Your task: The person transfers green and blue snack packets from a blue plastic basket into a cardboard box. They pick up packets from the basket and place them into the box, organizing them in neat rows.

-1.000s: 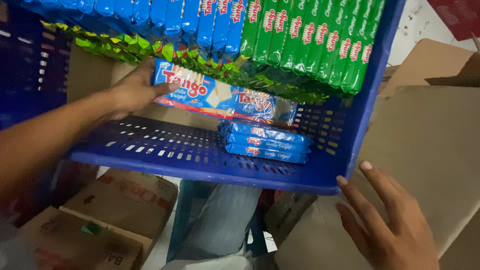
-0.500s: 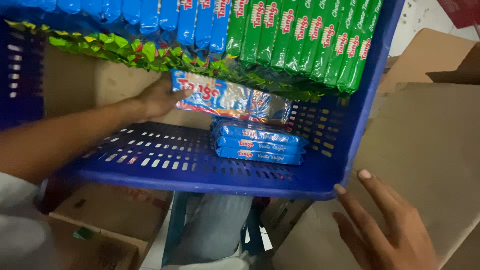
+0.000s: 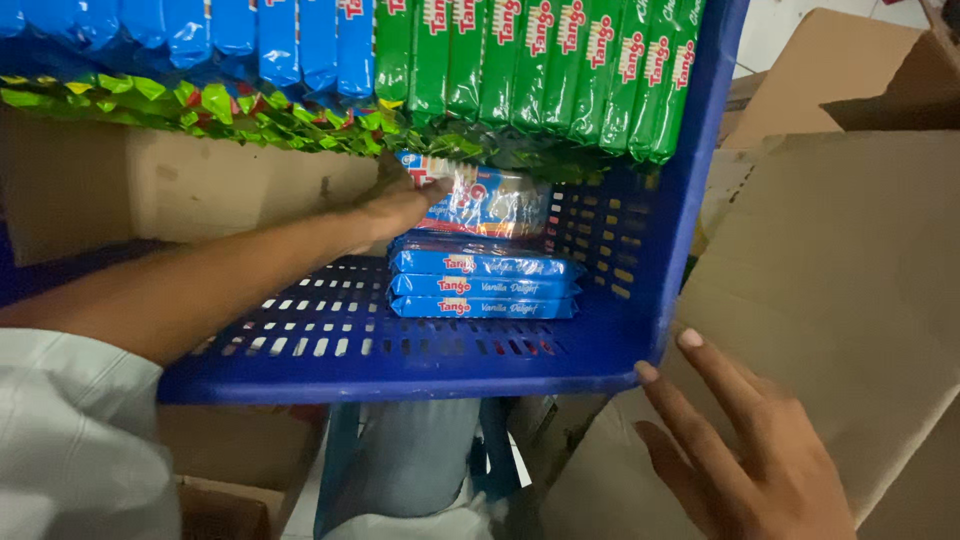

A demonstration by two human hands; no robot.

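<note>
left hand grasps blue wafer pack, frame centre, above blue pack stack | blue crate | right hand released, flat on cardboard box, lower right

The left arm stretches forward from the lower left, bare from a white sleeve at the upper arm, the forearm running straight and rising slightly toward the wrist. The left hand is at full reach, back turned up, fingers closed around something with the thumb on top. The right hand sits low at the right, palm down and back toward the camera, fingers straight and slightly spread, pointing up and to the left, pressed flat, gripping nothing.
</note>
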